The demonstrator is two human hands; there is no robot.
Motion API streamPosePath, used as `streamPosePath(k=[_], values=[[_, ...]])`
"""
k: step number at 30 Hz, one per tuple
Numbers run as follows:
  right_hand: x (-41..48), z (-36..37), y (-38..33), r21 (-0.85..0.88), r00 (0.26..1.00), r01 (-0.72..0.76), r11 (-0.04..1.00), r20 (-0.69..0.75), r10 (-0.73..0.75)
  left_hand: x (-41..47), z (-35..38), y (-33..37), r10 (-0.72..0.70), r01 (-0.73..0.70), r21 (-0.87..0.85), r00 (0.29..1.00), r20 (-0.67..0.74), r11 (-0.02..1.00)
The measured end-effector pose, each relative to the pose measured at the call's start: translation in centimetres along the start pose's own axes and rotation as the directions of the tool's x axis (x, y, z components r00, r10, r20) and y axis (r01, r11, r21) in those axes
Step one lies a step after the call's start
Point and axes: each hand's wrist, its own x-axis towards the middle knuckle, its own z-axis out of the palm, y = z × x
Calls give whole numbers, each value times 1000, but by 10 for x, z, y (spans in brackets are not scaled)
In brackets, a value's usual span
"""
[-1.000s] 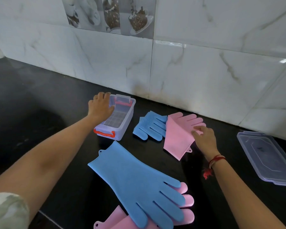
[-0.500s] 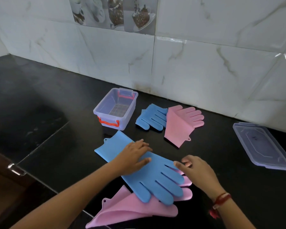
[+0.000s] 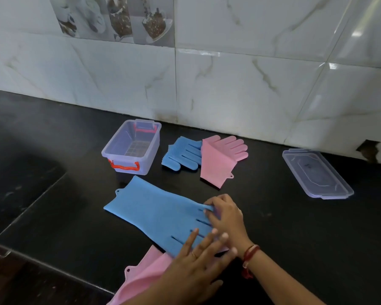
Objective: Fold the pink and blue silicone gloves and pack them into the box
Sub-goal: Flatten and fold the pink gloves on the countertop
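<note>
Both hands on the blue glove (image 3: 156,214), fold not yet made.
Risk: the slick silicone could spring back or skid on the pink glove (image 3: 141,274) under it, close to the bench (image 3: 53,216) edge, if the press is uneven. Blue glove lies flat, near the open box (image 3: 116,142) but apart from it. Right hand (image 3: 227,219) fingers (image 3: 211,203) curl on its finger end, gripping. Left hand (image 3: 196,267) fingers straight, open, pressing the tips.

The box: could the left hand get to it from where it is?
Probably yes. The left hand lies flat on the near blue glove, holding nothing, and the box stands open beyond that glove's cuff, lid set off to the right. Only the flat glove lies between them.
</note>
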Motion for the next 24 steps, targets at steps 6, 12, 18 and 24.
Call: streamPosePath(k=[6, 12, 18, 24], values=[[34, -12, -21, 217, 979, 101, 971, -196, -57, -9, 12, -4, -149, 148, -56, 989, -11, 987], [75, -41, -12, 273, 958, 98, 957, -286, -17, -3, 3, -17, -353, 371, -138, 926, 134, 918], [138, -65, 3, 210, 919, 90, 973, -393, 0, 13, 16, -32, -417, 442, -126, 890, 183, 888], [188, -100, 5, 221, 845, 70, 973, -532, 60, 35, 19, -60, -441, 455, -103, 888, 131, 885]])
